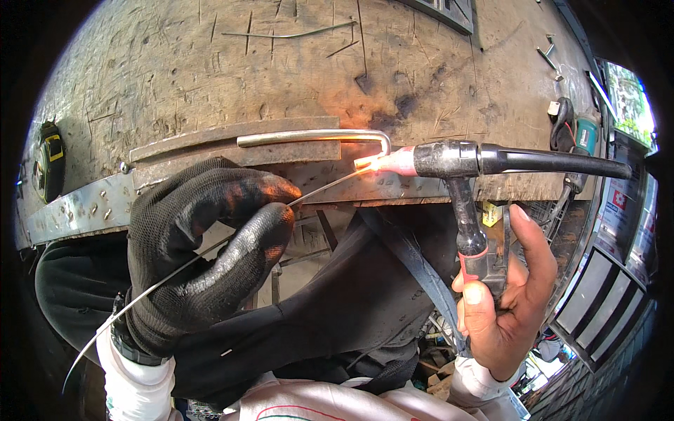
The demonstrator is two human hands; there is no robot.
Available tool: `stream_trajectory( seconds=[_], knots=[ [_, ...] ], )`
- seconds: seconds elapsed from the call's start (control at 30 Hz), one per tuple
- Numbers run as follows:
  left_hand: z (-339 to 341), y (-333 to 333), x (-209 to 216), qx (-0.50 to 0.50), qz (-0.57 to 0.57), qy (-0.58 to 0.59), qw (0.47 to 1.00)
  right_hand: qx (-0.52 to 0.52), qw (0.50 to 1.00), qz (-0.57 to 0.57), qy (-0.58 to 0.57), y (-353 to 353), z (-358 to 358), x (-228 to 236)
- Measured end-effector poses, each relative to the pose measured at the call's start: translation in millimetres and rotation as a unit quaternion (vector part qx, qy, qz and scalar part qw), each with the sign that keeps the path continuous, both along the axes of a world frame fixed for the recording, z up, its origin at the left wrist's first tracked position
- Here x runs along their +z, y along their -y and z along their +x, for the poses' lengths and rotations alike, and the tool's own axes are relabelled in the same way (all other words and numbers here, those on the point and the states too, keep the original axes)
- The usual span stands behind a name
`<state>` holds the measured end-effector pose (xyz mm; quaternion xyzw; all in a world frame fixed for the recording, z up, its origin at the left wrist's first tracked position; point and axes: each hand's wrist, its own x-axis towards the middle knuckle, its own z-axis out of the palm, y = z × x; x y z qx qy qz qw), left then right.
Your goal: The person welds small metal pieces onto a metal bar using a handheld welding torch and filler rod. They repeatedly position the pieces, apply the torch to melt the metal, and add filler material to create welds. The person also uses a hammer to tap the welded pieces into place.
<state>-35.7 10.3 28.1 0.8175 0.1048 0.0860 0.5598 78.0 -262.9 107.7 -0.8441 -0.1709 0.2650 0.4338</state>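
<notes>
My left hand point(203, 252) wears a black glove and pinches a thin filler rod point(326, 188) between thumb and fingertips. The rod's far tip reaches the glowing nozzle of a TIG welding torch point(449, 160); its other end curves down past my left wrist. My bare right hand point(502, 309) is wrapped round the torch's handle, below the black head. An orange-white glow lights the nozzle. Close to it is the hooked end of a bent metal rod point(302, 136), which lies along a rusty steel bar point(239, 154) on the bench edge.
A worn wooden bench point(175, 77) carries a loose wire point(288, 35), several bolts point(549, 59) and a dark metal piece point(449, 10). A tape measure point(50, 161) sits at left, a teal power tool point(586, 133) at right. Metal edging point(84, 209) runs along the front.
</notes>
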Motion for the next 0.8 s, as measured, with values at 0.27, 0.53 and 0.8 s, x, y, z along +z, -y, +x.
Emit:
stream_trajectory(
  seconds=[0.27, 0.53, 0.8],
  knots=[
    [-17, -7, -1, -0.060, 0.089, -0.052, 0.993, 0.065, 0.980, 0.026, 0.186, -4, 7, -20],
    [-29, 0, -6, 0.025, -0.030, -0.086, 0.996, 0.026, 0.998, 0.020, 0.049, -2, 0, -4],
    [-9, -8, 5, -0.068, 0.170, 0.061, 0.981, -0.058, 0.998, -0.011, -0.021, -9, -9, 10]
  ],
)
